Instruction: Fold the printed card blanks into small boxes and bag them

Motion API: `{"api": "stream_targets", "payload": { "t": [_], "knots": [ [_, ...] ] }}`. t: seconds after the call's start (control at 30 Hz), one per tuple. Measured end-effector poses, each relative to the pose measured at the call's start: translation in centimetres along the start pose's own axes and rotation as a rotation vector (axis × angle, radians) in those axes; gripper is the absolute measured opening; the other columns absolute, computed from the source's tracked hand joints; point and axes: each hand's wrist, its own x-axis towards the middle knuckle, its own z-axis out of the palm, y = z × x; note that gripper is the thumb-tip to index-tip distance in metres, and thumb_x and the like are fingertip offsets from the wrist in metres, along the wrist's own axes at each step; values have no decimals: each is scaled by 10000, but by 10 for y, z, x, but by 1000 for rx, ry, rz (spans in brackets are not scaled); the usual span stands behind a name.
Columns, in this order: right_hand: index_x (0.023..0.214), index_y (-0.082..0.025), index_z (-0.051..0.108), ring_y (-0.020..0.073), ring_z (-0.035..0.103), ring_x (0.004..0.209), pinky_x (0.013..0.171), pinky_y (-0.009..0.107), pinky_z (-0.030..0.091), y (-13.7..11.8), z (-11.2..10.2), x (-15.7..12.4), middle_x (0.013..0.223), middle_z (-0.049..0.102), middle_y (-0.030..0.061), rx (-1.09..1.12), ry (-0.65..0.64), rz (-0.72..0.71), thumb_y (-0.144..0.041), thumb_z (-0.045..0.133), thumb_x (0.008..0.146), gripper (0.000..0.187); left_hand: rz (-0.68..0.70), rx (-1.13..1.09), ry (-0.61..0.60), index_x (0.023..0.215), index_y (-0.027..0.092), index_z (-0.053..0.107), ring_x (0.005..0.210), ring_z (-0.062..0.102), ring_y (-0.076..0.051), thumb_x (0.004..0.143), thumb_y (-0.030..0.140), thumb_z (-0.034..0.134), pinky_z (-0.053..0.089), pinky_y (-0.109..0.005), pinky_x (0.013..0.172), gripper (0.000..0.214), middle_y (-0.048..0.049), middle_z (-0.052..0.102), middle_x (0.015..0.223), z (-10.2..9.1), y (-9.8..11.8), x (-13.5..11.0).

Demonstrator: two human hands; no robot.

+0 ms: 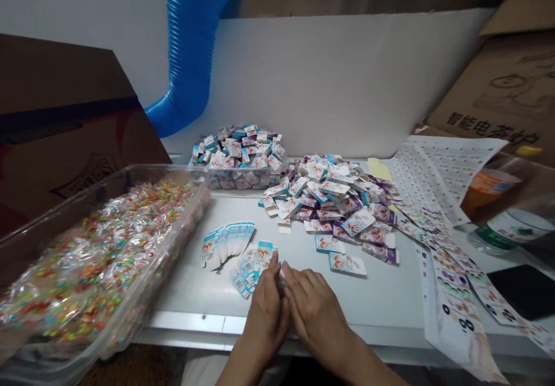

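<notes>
left hand (265,308) and right hand (314,312) meet fingertips over fanned carton blanks (250,266); grip unclear, likely separating one, needing a light pinch.

**Camera setup: one head view**

Head-worn camera looks forward and down across the white table (381,311) from its near edge. Close range: left hand (265,308) and right hand (318,311) sit at bottom centre. The view reaches the back wall (347,80), with a plastic tub (171,256) far left and a cardboard box (498,91) far right.
</notes>
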Motion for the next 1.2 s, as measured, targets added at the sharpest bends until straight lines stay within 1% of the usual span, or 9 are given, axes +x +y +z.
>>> {"api": "stream_targets", "payload": {
  "t": [0.13,0.27,0.4,0.5,0.6,0.7,0.87,1.0,1.2],
  "knots": [
    [973,-207,657,207,611,778,723,349,478,52,-35,26,852,687,55,416,-275,50,-282,445,867,248,-63,6,-34,1407,167,99,1234,405,-275,812,292,552,407,-459,972,758,-188,348,1370,-23,4,-10],
    [1246,-190,479,215,606,920,752,369,491,84,-49,53,1123,614,114,681,195,404,-470,241,922,489,-280,18,275,1352,212,248,1094,533,-251,814,314,559,451,-461,909,629,-137,473,1267,-43,-6,-12],
    [1247,-175,486,302,478,1116,914,467,383,53,-6,54,1265,518,149,223,-94,-65,-489,609,746,604,-343,25,377,1289,197,328,995,587,-222,826,314,541,489,-417,849,522,-121,540,1188,-44,-11,-3],
    [1106,-152,581,273,518,1033,866,449,396,33,26,51,1128,611,132,-58,-187,-305,-283,536,840,299,-278,78,346,1261,175,372,991,592,-216,837,292,523,491,-394,848,465,-126,554,1157,-39,-10,1],
    [1068,-150,599,235,543,956,816,411,408,31,27,53,1073,640,120,-137,-55,-338,-151,441,879,247,-194,176,297,1250,162,397,1004,582,-223,843,258,513,487,-397,856,433,-129,576,1107,-33,-11,2],
    [1076,-171,603,209,548,931,814,374,411,26,6,53,1080,638,102,48,137,-210,-183,437,893,247,-49,304,270,1327,128,304,1144,487,-283,812,242,551,447,-459,906,582,-181,497,1235,-23,-12,9],
    [1047,-193,615,153,589,786,697,257,463,11,-25,44,880,663,33,473,65,115,-354,426,908,284,124,298,285,1300,120,349,1121,503,-253,804,71,411,438,-441,916,502,-169,542,1191,-20,-14,30],
    [1204,-200,523,194,534,1000,832,308,429,21,-33,38,1122,599,78,414,80,31,-384,597,799,451,57,105,-46,1092,220,531,906,608,-179,820,82,394,495,-330,798,334,-46,655,989,-38,-13,38],
    [807,-179,647,130,574,663,620,232,404,28,-32,39,716,650,4,499,-46,195,-282,443,884,241,21,346,-14,1127,155,488,974,561,-284,716,322,649,437,-454,850,472,-115,615,1051,-40,7,39]
  ]
}}
